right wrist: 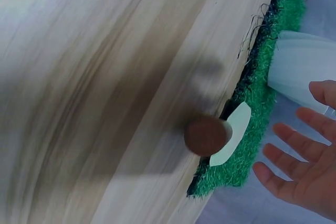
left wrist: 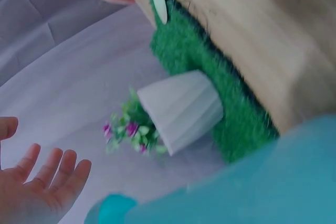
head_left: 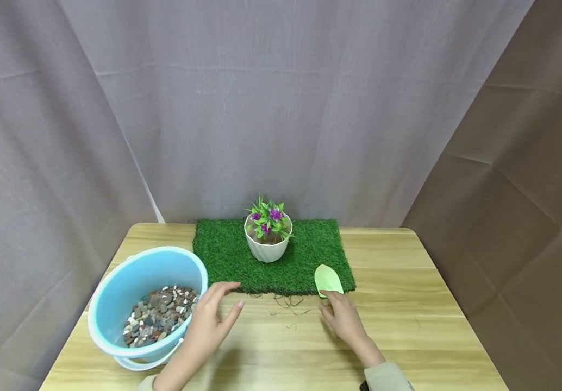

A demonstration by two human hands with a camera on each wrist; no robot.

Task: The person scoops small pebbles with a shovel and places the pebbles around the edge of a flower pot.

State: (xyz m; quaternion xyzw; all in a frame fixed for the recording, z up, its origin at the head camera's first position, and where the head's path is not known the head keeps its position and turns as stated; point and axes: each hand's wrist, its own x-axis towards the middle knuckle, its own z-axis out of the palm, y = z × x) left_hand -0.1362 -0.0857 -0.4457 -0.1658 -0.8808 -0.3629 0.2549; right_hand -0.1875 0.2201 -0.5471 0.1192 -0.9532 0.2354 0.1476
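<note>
A small hand shovel with a light green blade lies at the front right of the grass mat. Its round brown handle end points toward the camera in the right wrist view. My right hand is over the handle, fingers spread and extended, with a gap between hand and handle in the right wrist view. My left hand hovers beside the right rim of a blue bucket, fingers and thumb apart and holding nothing. Pebbles of mixed colours lie in the bucket.
A white ribbed pot with green leaves and purple flowers stands mid-mat on the green grass mat. Loose dark threads hang off the mat's front edge onto the wooden table. Grey curtains close off the back and sides.
</note>
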